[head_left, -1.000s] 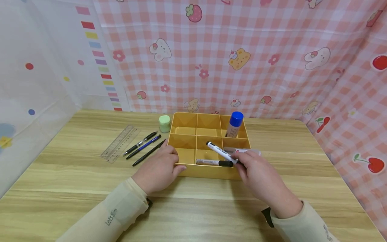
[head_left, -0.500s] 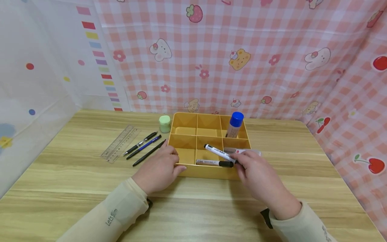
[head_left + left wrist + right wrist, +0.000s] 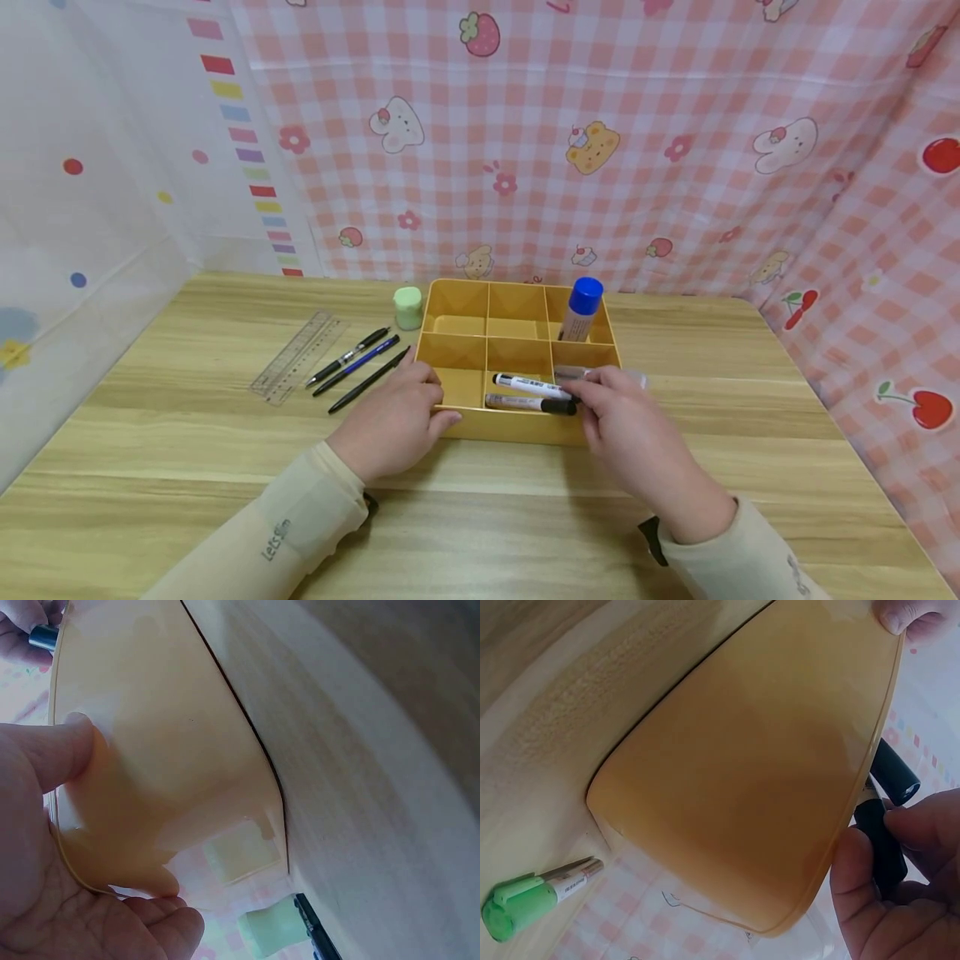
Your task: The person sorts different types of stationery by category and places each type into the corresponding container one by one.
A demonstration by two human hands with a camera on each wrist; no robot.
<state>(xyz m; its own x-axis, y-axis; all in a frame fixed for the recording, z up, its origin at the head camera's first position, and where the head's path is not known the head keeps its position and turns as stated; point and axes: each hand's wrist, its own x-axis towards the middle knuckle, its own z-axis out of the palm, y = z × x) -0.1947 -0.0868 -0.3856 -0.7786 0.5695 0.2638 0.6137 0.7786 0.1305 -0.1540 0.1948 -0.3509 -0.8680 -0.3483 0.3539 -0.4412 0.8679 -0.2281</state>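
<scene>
A yellow storage box [image 3: 517, 427] with several compartments stands on the table. My left hand [image 3: 393, 421] grips its front left corner, thumb on the front wall. My right hand [image 3: 637, 442] pinches a whiteboard marker [image 3: 528, 386] by its black cap end [image 3: 881, 847], at the front right of the box. The marker lies nearly level over the front middle compartment. Just in front of it, another marker [image 3: 517, 403] rests with its black cap [image 3: 895, 772] by the front rim. A blue-capped glue stick [image 3: 581, 310] stands in the back right compartment.
Left of the box lie a clear ruler [image 3: 296, 358], two pens [image 3: 348, 357] [image 3: 356, 365] and a black pen [image 3: 367, 381]. A pale green object [image 3: 408, 307] stands by the back left corner. A green marker [image 3: 536, 900] lies right of the box. Something clear [image 3: 637, 378] shows at the right rim.
The marker in my right hand has swung from a slant to nearly level, its far tip coming down and left. My right hand has shifted slightly left; my left hand stays put.
</scene>
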